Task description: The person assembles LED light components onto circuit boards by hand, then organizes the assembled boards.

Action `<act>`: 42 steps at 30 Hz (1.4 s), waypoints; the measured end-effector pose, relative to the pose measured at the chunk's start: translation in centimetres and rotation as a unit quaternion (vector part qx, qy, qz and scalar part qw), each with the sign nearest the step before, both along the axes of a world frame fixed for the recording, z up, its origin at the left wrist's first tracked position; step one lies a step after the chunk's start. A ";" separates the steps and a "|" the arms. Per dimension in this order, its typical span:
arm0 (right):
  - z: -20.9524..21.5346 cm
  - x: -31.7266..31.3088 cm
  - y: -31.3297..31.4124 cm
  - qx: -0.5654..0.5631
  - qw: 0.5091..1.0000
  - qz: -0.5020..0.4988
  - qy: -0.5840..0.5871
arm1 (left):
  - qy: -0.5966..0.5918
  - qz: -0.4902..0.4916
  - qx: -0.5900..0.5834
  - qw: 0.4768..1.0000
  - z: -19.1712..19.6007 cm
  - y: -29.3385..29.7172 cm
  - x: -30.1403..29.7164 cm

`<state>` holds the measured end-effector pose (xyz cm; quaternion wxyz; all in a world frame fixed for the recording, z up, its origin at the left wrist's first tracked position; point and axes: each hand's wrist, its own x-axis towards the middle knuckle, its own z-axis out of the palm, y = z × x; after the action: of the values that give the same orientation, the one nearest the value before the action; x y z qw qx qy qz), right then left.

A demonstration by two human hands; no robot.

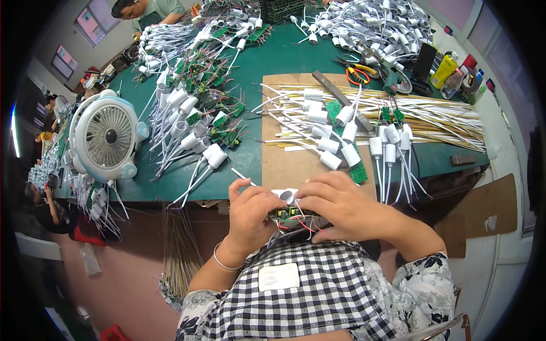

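Note:
At the near table edge, a white plastic cylinder housing point(288, 196) with an open round end sits between my hands. My left hand point(250, 213) is closed on its left side, fingertips at the rim. My right hand point(344, 206) grips its right side, thumb lower down by the wires. Just below the housing, close to my apron, is a green circuit board point(293, 214) with small yellow parts and red and white wires. My fingers partly hide how board and housing meet. Beyond my hands, several white housings with cables point(328, 144) lie on brown cardboard point(278, 173).
Bundles of wired boards and housings point(187, 113) cover the table's left side. A fan point(111, 136) stands at left. White and tan strips point(421, 116), a metal bar point(341, 99), pliers point(357, 74) and a yellow bottle point(445, 69) lie to the right. A co-worker point(151, 11) sits across.

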<state>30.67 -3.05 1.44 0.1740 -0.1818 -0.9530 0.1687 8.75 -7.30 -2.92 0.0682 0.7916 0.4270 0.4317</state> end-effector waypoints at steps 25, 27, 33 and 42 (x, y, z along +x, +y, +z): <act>-0.9 0.3 -2.1 -0.124 0.950 0.059 0.280 | -0.017 -0.058 0.075 0.995 0.7 0.2 0.7; 0.9 1.9 -2.0 -0.310 0.857 0.189 0.367 | 0.009 -0.059 0.086 0.994 0.7 0.4 0.8; 2.5 0.9 1.4 -0.256 0.958 -0.033 0.122 | 0.012 -0.046 0.156 0.987 -0.2 0.1 1.1; -1.1 -1.2 1.3 -0.478 0.863 -0.100 0.134 | -0.106 -0.040 0.141 0.984 -1.8 1.2 2.2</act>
<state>29.50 -1.75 0.39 0.2078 -0.3125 -0.7000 0.6076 10.92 -6.08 -4.69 0.0181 0.7595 0.3208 0.5656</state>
